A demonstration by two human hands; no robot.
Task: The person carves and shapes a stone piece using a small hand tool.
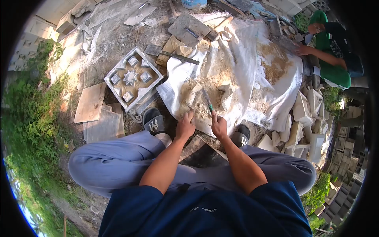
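Note:
My right hand (218,125) is closed round the green handle of a trowel (207,100), whose blade points up and away over a white sheet (169,87). Just to its left, my left hand (185,125) has its fingers bent at the near edge of a pale crumbly pile (198,108); whether it grips anything is too small to tell. Pale broken chunks (226,97) lie around the blade. A square mould (133,78) with a star and several raised blocks inside rests beyond my left foot.
Flat boards (90,103) lie at left. A long metal-edged tool (172,54) and a float (189,29) lie beyond the sheet. Pale blocks (302,108) are stacked at right. A person in green (331,51) works at the upper right, and a bucket (194,4) stands at the top.

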